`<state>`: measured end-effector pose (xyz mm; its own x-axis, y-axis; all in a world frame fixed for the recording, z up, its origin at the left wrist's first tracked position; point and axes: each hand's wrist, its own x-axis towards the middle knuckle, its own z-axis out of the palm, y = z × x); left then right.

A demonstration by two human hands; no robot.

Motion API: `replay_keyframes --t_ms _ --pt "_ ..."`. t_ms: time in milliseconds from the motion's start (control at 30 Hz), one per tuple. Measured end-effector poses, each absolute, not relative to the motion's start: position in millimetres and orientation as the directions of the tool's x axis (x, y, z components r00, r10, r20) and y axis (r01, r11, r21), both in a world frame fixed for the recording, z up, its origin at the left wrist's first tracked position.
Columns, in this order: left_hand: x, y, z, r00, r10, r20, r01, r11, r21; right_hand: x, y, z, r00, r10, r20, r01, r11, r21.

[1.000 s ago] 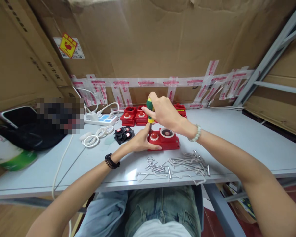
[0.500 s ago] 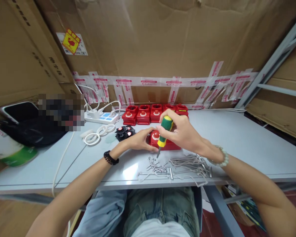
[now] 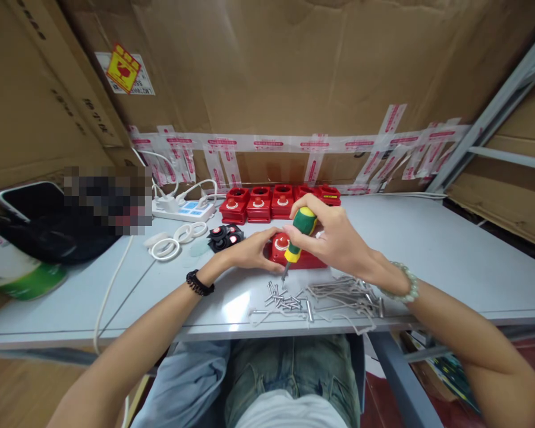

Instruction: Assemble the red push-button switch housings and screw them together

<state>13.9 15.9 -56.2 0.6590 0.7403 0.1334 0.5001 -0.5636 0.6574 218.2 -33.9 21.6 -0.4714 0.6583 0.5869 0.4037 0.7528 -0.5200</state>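
My right hand (image 3: 339,238) is closed around the green and yellow handle of a screwdriver (image 3: 304,221). Its shaft slants down and left, with the tip just above loose silver screws (image 3: 289,302); whether a screw clings to the tip I cannot tell. With thumb and fingers, my left hand (image 3: 252,251) grips the left end of a red box-shaped housing (image 3: 310,260) that lies on the table. A red knob on a white ring shows on the housing's top. The right hand and screwdriver hide part of it.
Several similar red housings (image 3: 258,208) stand in a row at the back. Black round parts (image 3: 225,239) and white rings (image 3: 166,249) lie to the left, near a power strip (image 3: 191,209). Metal rods with cords (image 3: 343,291) lie at the front edge. A cardboard wall (image 3: 267,77) closes off the back.
The screwdriver tip has shifted slightly left and down toward the loose screws. My left hand keeps its hold on the red housing.
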Motion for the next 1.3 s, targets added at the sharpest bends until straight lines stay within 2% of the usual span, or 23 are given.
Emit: replay_keyframes --t_ms 367,700,1300 --pt "11.7 13.0 -54.6 0.684 0.711 0.165 0.442 -0.583 0.681 221.2 -29.3 44.7 -0.325 0.597 0.734 0.445 0.781 -0.438" --pt "13.9 10.3 -51.8 0.672 0.726 0.148 0.443 -0.554 0.705 213.5 -25.2 48.2 -0.328 0.585 0.741 0.416 0.794 -0.443" --pt "14.7 10.5 -51.8 0.656 0.744 0.130 0.506 -0.561 0.655 211.7 -26.4 48.9 -0.346 0.568 0.746 0.433 0.803 -0.411"
